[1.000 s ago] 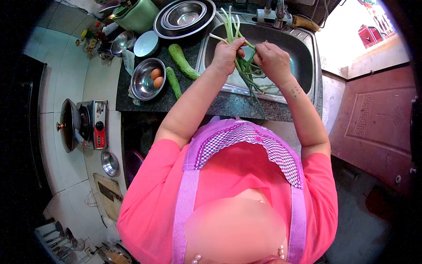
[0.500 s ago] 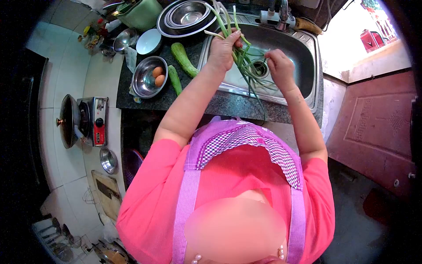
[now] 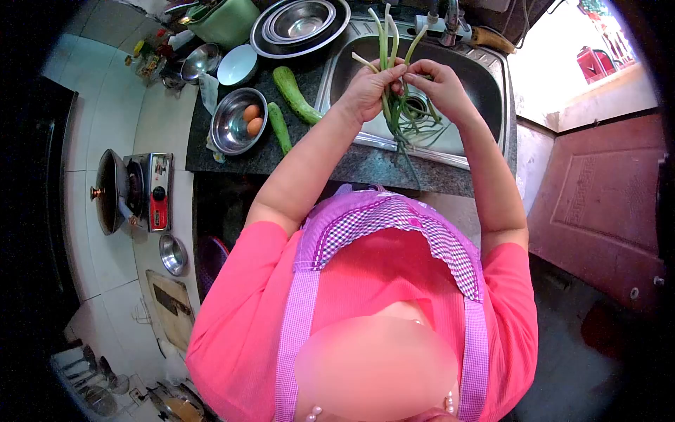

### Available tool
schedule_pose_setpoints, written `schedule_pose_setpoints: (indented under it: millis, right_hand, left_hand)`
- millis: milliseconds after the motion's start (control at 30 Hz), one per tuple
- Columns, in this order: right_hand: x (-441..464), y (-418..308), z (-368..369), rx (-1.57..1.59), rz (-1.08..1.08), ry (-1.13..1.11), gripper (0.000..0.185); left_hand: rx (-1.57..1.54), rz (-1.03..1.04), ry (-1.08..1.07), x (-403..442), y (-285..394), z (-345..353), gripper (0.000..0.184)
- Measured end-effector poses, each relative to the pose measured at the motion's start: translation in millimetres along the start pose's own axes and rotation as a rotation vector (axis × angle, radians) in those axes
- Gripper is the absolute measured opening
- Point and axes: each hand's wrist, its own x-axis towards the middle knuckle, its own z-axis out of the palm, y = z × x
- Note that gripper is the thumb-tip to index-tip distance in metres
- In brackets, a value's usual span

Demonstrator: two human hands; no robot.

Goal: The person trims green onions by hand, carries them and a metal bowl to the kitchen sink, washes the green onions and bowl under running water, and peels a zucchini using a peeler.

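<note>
Over the sink (image 3: 485, 70), my left hand (image 3: 371, 91) grips a bunch of scallions (image 3: 415, 130). White stalk ends point up past the fingers, while the long green leaves droop over the basin and its front rim. My right hand (image 3: 437, 86) is closed, thumb and fingers pinching at a scallion stalk right beside the left hand. The exact spot of the pinch is partly hidden by the fingers. A tap (image 3: 451, 32) stands behind the basin.
Left of the sink lie a long green gourd (image 3: 295, 95) and another green gourd (image 3: 279, 128). A steel bowl (image 3: 230, 126) holds two brown eggs (image 3: 252, 119). Nested steel basins (image 3: 337, 35), a white bowl (image 3: 238, 65) and a portable gas stove (image 3: 159, 193) stand farther left.
My right hand has moved up and left from the drooping leaves to the stalks beside my left hand. The bunch has shifted slightly right and stands more upright.
</note>
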Motion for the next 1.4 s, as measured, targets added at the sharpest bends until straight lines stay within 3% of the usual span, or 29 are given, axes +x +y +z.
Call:
schedule_pose_setpoints:
  millis: [133, 233, 267, 367, 667, 767, 933, 1033, 1233, 1400]
  right_hand:
    - [3.2, 1.8, -3.4, -0.111, -0.044, -0.036, 0.017]
    - [5.5, -5.2, -4.9, 0.010, -0.016, -0.033, 0.017]
    - [5.1, -10.5, -7.3, 0.077, 0.140, -0.032, 0.016]
    - [5.5, -11.9, -10.3, 0.366, 0.316, 0.074, 0.013]
    - [14.6, -12.4, -22.4, 1.108, 0.227, 0.273, 0.008]
    - [20.9, 7.6, -40.9, 1.224, 0.064, 0.263, 0.006]
    - [5.2, -11.8, -50.0, 0.701, 0.138, 0.464, 0.008]
    - [-4.0, -13.3, -49.0, 0.493, 0.209, 0.434, 0.015]
    - [-15.3, 12.9, -55.3, 0.496, 0.229, 0.281, 0.021]
    - [-30.3, 9.6, -43.5, 0.063, 0.248, 0.152, 0.018]
  left_hand:
    - [0.046, -0.034, -0.004, -3.4, 0.7, -0.8, 0.016]
    - [0.144, -0.048, 0.038, -6.9, 1.3, 3.2, 0.018]
    - [0.132, -0.048, 0.048, -6.8, 0.0, 1.8, 0.018]
    - [0.099, -0.055, 0.071, -5.5, 1.7, 2.2, 0.018]
    - [0.096, -0.082, 0.089, -5.4, -1.3, -14.8, 0.020]
    - [0.092, -0.067, 0.111, -2.6, -4.1, -22.3, 0.019]
    - [-0.008, -0.001, 0.045, 2.5, 6.5, -32.2, 0.014]
    - [-0.109, 0.055, 0.008, -1.0, 21.2, -25.2, 0.012]
    - [-0.133, 0.114, -0.104, -1.7, 42.6, -25.5, 0.009]
    - [-0.212, 0.128, -0.106, -1.2, 45.7, -26.3, 0.007]
